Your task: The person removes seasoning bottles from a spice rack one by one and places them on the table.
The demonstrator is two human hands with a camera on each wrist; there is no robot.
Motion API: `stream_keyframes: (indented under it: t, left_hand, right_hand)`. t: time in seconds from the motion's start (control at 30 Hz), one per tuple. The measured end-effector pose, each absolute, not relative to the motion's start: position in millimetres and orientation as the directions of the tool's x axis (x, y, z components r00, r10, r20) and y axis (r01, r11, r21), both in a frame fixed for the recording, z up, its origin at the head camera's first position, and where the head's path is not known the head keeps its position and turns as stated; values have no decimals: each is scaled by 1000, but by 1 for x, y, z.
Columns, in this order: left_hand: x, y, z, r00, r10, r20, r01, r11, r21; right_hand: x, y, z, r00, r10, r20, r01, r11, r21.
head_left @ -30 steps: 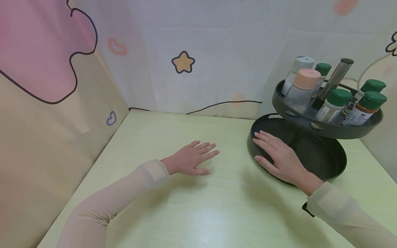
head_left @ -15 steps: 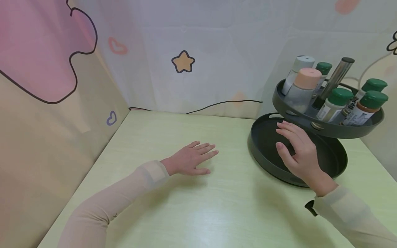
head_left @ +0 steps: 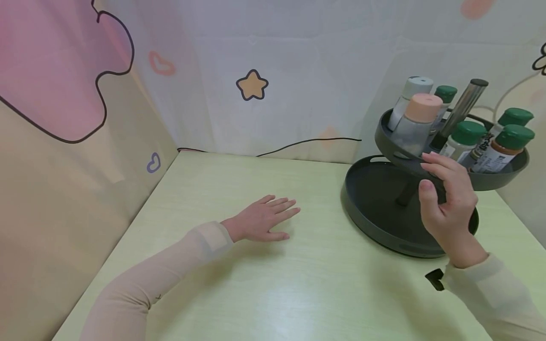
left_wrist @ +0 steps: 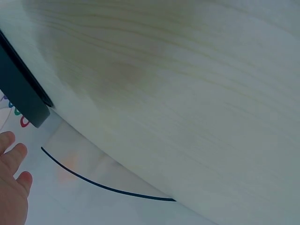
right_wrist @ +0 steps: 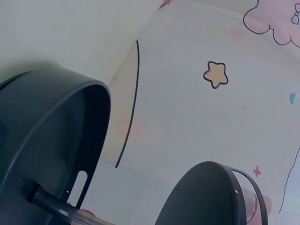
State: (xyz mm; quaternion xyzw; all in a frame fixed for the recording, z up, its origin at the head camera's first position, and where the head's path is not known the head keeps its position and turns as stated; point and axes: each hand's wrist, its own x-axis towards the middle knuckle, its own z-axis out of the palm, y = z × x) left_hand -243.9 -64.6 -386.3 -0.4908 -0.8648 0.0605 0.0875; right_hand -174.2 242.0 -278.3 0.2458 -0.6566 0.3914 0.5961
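A black two-tier round organizer stands on the right of the table in the head view. Its upper tray [head_left: 499, 181] carries several bottles, including a pink-capped clear bottle [head_left: 420, 123] and a green-capped brown bottle [head_left: 496, 154]. Nothing lies in the visible part of the lower tray [head_left: 367, 203]. My right hand [head_left: 452, 203], fingers loosely bent, overlaps the upper tray's front rim; whether it touches cannot be told. The right wrist view shows no hand. Over the table, my left hand [head_left: 261, 220] spreads its fingers and holds nothing; its fingertips [left_wrist: 18, 152] show in the left wrist view.
A silver tube with a black cap [head_left: 465, 104] leans among the bottles. The pale wooden table [head_left: 281, 293] meets a printed cloth backdrop [head_left: 298, 90] at the back and sides. A black post [head_left: 405, 194] joins the two trays.
My right hand has moved right and slightly up, from the lower tray's left side to in front of the upper tray's rim. My left hand stays almost still.
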Motion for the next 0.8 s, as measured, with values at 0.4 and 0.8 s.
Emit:
stream_keyframes:
  t: [0.4,0.8]
  left_hand:
    - [-243,-66,-388,-509,856,87,838,516,-178]
    - [-244,-67,-392,-506,857,98,837,516,-181]
  right_hand:
    - [-166,260,-261,-142,305,942,-671,670,-318]
    - [-162,305,-260,-350,491,798,-507,617,-602]
